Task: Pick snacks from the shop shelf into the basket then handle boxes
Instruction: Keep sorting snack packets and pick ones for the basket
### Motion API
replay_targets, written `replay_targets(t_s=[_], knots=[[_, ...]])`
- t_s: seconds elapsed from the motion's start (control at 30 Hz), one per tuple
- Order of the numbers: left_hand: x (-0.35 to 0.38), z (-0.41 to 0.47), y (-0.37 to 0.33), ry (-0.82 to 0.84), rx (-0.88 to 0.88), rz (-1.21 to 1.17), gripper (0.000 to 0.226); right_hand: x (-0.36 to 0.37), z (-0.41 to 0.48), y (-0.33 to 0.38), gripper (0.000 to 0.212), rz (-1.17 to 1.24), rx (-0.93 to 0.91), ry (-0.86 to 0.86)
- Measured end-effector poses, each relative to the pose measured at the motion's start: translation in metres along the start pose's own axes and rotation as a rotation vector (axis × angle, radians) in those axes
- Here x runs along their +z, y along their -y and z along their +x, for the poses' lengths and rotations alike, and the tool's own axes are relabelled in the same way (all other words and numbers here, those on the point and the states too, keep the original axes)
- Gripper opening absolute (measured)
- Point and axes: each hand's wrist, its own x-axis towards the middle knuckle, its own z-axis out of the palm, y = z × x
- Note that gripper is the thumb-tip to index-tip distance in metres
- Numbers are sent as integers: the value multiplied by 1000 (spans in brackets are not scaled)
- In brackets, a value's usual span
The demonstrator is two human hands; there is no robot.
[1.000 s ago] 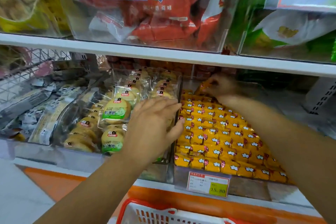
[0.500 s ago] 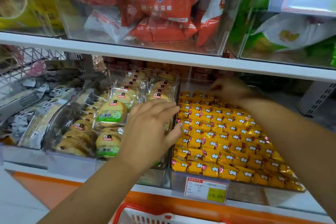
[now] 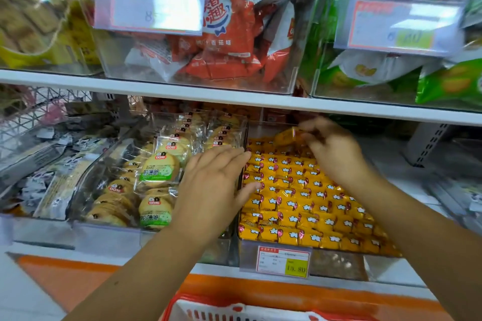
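Observation:
A clear bin (image 3: 339, 266) on the lower shelf holds several rows of small yellow snack packets (image 3: 300, 198). My right hand (image 3: 331, 148) reaches to the back of that bin and pinches one yellow packet (image 3: 288, 135), lifted a little above the rows. With straight fingers, my left hand (image 3: 216, 185) lies flat across the divider between the yellow bin and the bin of round cookies (image 3: 156, 172). The red and white basket (image 3: 234, 307) shows at the bottom edge, below the shelf.
The upper shelf (image 3: 234, 98) hangs low over the bins and carries clear boxes of red bags (image 3: 224, 41) and green bags (image 3: 391, 70). A price tag (image 3: 283, 260) is fixed to the yellow bin's front. Dark-wrapped snacks (image 3: 52, 169) fill the bin at the left.
My right hand has drawn back slightly from the bin's rear and now holds a yellow packet raised above the rows. My left hand has stayed on the divider.

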Motion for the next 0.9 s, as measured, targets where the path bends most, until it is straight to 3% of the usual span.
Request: replay_targets(t_s=[0.1,0.2,0.37,0.47,0.6,0.77,0.9], knots=[[-14,-2,-13,23,-58,-95,63,-25,-51,16,17,366,32,-26],[-25,-10,-27,175,-158,-356,64,-41,-87,26,20,682,120,18],[-35,-26,-41,333,-394,-1097,41,-56,-121,31,8,882,282,123],[-41,-33,-48,324,-509,-1304,36,-60,-131,31,7,1035,369,207],[-41,-35,-52,307,-600,-1409,41,-60,-138,28,33,1010,382,252],[-38,-32,-50,285,-618,-1521,34,-59,-136,19,17,986,395,226],[-37,-29,-44,307,-590,-1557,39,-60,-133,15,17,992,385,269]])
